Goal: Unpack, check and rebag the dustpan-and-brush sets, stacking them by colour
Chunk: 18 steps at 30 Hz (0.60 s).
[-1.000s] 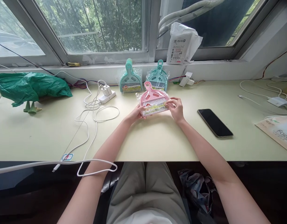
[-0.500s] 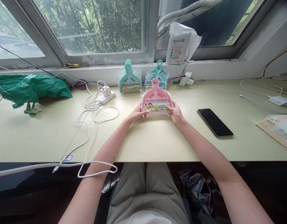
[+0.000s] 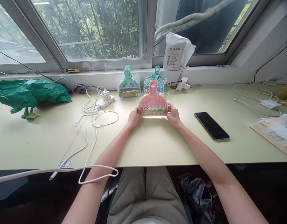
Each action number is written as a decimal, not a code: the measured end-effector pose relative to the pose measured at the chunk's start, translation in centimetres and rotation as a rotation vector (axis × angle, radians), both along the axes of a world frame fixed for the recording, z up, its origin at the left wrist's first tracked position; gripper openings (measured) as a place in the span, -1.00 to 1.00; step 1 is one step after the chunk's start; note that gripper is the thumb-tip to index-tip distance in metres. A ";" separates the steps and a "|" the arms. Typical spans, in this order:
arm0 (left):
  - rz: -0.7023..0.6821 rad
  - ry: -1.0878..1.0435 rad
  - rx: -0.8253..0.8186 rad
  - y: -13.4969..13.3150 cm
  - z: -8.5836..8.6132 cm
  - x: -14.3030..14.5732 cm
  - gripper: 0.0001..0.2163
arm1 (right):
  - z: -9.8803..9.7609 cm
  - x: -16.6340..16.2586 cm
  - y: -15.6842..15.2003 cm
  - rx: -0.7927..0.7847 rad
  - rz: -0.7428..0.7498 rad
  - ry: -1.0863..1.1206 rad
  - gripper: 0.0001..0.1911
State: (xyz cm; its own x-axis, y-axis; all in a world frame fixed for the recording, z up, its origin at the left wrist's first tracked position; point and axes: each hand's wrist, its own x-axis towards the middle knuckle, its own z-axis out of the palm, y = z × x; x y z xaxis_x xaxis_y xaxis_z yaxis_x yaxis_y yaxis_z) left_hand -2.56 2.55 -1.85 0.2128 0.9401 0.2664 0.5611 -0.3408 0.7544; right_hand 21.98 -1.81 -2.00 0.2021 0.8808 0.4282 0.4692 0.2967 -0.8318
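A pink dustpan and brush set [image 3: 153, 101] in clear plastic stands upright near the middle of the desk, handle up. My left hand [image 3: 134, 117] grips its lower left edge, and my right hand [image 3: 172, 115] holds the lower right edge. The fingers behind the pack are partly hidden. Just behind the pink pack stand wrapped teal dustpan and brush sets [image 3: 147, 83], partly covered by it. Another stack of teal dustpan sets [image 3: 129, 84] is to their left, leaning by the window ledge.
White cables [image 3: 96, 124] and a power strip [image 3: 106, 101] lie to the left, one cable crossing my left forearm. A green plastic bag [image 3: 33, 93] sits far left. To the right are a black phone [image 3: 212, 125] and a tissue pack [image 3: 274, 133]. A wrapped box [image 3: 173, 56] stands on the ledge.
The pink pack has turned to stand straighter and face me more squarely, still between both hands. My right fingers have shifted from the label to its right edge. The camera view has tilted slightly up.
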 end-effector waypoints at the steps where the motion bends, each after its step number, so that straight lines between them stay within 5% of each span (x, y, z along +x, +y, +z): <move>1: -0.003 0.039 0.022 -0.1 0.0 0.0 -0.82 | -0.1 0.2 0.1 0.021 -0.013 -0.023 -0.57; 6: 0.117 -0.028 0.043 0.4 0.1 -0.8 -0.61 | -1.0 2.0 1.7 0.032 -0.108 -0.056 -0.74; 11: 0.255 -0.140 -0.053 1.7 0.2 -2.0 -0.66 | -1.3 3.2 6.6 -0.029 -0.205 -0.122 -0.78; 18: 0.169 0.017 -0.042 2.0 -0.1 -1.6 -0.77 | -0.7 1.5 15.2 -0.049 -0.383 -0.176 -0.73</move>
